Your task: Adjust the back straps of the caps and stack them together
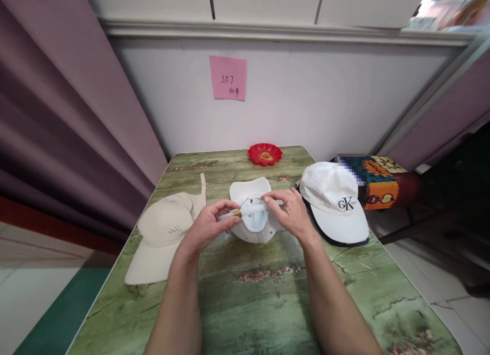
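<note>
A white baseball cap [250, 188] lies in the middle of the table, its brim pointing away from me and its back opening facing me. My left hand [209, 223] pinches the left part of its back strap, close to a small gold-coloured buckle [236, 213]. On the other side, my right hand [290, 211] has thumb and fingers closed on the right part of the strap. The strap runs between both hands across the opening. To the left rests a beige cap [166, 219] with its strap sticking up. A white cap with dark letters [329, 189] sits at the right.
Beneath the lettered cap shows the edge of a dark cap [337, 242]. A red scalloped dish [265, 155] stands at the back of the green table [245, 304]. A pink note [228, 78] is on the wall. Beyond the right edge is a colourful printed item [378, 184].
</note>
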Tool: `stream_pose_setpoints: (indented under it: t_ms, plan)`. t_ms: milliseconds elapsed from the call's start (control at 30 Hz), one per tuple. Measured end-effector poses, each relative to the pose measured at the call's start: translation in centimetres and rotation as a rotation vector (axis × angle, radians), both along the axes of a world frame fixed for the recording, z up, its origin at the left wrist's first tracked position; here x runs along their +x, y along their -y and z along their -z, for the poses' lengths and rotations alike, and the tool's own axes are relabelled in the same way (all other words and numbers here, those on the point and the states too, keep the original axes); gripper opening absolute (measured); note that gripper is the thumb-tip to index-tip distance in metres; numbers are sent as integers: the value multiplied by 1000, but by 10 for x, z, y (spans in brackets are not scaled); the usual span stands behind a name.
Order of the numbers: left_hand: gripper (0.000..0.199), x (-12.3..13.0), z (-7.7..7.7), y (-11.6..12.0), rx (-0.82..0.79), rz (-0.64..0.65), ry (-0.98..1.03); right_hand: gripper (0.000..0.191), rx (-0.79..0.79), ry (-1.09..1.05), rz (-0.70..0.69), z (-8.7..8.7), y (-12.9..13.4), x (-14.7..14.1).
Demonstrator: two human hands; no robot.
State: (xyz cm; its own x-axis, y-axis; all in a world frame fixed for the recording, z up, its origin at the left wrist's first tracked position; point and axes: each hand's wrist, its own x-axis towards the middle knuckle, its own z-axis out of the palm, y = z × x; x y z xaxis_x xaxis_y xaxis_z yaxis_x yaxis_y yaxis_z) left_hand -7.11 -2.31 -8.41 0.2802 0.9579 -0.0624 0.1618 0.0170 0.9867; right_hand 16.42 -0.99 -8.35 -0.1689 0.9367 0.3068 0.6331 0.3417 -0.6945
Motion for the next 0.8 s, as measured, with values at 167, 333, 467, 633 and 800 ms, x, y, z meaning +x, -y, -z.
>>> stream_pose_setpoints:
  t_ms: [167, 333, 467, 633, 800]
  plan:
    - [37, 5, 6, 1, 52, 44, 59, 17, 8, 6, -90, -6, 9, -13]
    - [33, 11, 11, 0, 120, 66, 14, 12, -22, 11, -150, -6, 13, -22]
    - [33, 16, 13, 0, 155, 51, -25, 14, -23, 15, -155, -4, 13, -23]
    - [29, 23, 14, 0, 192, -11, -37, 15, -80, -1, -183, -4, 11, -20]
    - [30, 25, 14, 0, 193, -13, -14, 17, -123, -8, -209, -5, 8, -17]
